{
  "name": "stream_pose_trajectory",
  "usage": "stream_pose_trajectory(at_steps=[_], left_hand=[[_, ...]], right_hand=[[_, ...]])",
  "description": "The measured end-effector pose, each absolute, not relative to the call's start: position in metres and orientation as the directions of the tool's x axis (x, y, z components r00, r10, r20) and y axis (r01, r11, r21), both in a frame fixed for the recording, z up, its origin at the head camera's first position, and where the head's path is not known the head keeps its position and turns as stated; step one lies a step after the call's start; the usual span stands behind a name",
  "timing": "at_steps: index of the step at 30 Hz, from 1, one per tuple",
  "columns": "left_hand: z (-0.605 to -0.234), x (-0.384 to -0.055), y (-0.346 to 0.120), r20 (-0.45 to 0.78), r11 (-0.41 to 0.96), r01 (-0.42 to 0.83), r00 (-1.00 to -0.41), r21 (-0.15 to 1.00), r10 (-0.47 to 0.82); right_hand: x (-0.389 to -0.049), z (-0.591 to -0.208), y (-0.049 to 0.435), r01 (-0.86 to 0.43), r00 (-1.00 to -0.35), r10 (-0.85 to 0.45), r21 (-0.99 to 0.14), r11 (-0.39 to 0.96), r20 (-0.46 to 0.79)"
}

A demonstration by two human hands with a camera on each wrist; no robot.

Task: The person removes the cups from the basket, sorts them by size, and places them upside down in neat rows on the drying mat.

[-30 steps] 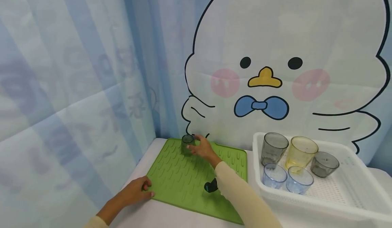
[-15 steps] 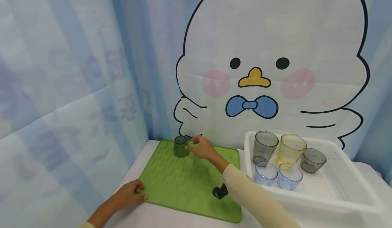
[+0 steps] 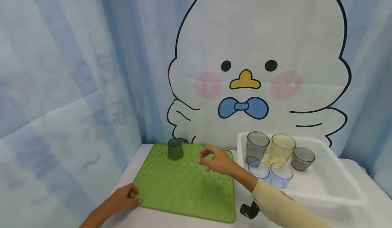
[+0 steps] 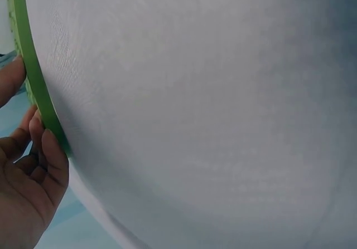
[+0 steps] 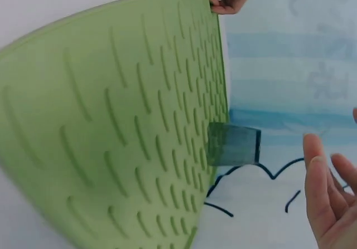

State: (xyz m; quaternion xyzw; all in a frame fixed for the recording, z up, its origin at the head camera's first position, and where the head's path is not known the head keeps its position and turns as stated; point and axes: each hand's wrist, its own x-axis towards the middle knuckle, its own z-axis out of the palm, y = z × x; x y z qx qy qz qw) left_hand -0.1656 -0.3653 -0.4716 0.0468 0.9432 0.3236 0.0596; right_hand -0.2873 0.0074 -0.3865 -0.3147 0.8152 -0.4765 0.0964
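Note:
A green ribbed drying mat (image 3: 183, 187) lies on the white-covered table. Its near left corner is held by my left hand (image 3: 124, 199), with thumb and fingertips at the edge in the left wrist view. Near the mat's back left corner stands a dark grey glass (image 3: 175, 150), upside down with the narrower base on top. Over the right back part of the mat hovers my right hand (image 3: 218, 160), to the right of that glass and apart from it. Its fingers are loosely bent, with nothing in them.
Right of the mat, a white plastic basket (image 3: 340, 177) contains several glasses: a tall grey glass (image 3: 257, 146), a yellow glass (image 3: 281, 148), a short grey glass (image 3: 302, 158) and two small blue glasses (image 3: 281, 178). A printed curtain (image 3: 245, 44) hangs behind the table.
My right hand has let go of the grey glass and moved right, away from it. The glass stays on the mat. My left hand remains at the corner while the view turns right.

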Motion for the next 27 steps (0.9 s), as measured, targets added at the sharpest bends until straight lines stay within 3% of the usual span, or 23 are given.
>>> stream_pose_trajectory(at_steps=[14, 19, 27], left_hand=[[-0.47, -0.168, -0.371, -0.123, 0.777, 0.072, -0.974, 0.626, 0.19], [-0.474, -0.168, -0.372, -0.095, 0.79, 0.078, -0.981, 0.608, 0.17], [-0.471, -0.172, -0.377, -0.189, 0.734, 0.039, -0.956, 0.678, 0.225]], right_hand=[[-0.253, -0.382, 0.103, -0.529, -0.608, -0.745, -0.84, 0.122, 0.274], [-0.245, -0.38, 0.136, -0.536, -0.624, -0.722, -0.836, 0.118, 0.298], [-0.241, -0.384, 0.181, -0.532, -0.695, -0.643, -0.832, 0.156, 0.323]])
